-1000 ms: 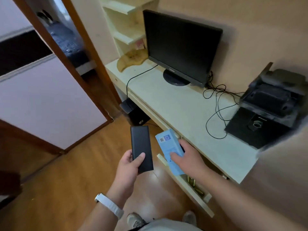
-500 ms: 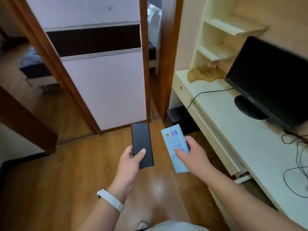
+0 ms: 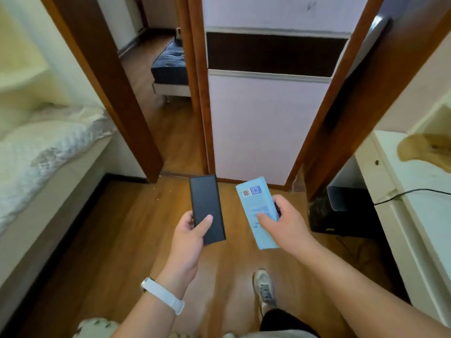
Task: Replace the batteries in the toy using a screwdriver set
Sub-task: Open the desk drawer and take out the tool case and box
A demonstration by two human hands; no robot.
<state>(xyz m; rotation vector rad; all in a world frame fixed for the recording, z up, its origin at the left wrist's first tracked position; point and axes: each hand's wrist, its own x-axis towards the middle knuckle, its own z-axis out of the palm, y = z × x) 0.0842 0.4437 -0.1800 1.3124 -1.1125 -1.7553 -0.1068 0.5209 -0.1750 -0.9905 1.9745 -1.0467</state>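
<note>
My left hand [image 3: 189, 236] grips a flat black rectangular case [image 3: 207, 208] by its lower end, thumb across its face. My right hand [image 3: 284, 223] holds a light blue box [image 3: 256, 206] with a barcode and printed text near its top; my thumb lies on its front and my fingers wrap behind. Both are carried upright at waist height over the wooden floor, a hand's width apart. No toy is in view.
A bed [image 3: 36, 147] with a white quilt stands at the left. Ahead are a brown door frame [image 3: 114, 93], a white panel [image 3: 266, 123] and a doorway to another room. The white desk [image 3: 415, 191] edge and a black box [image 3: 341, 211] on the floor are at the right.
My view has swung left, away from the desk and monitor, toward the doorway and the bed. Both hands keep the same hold on the case and the box.
</note>
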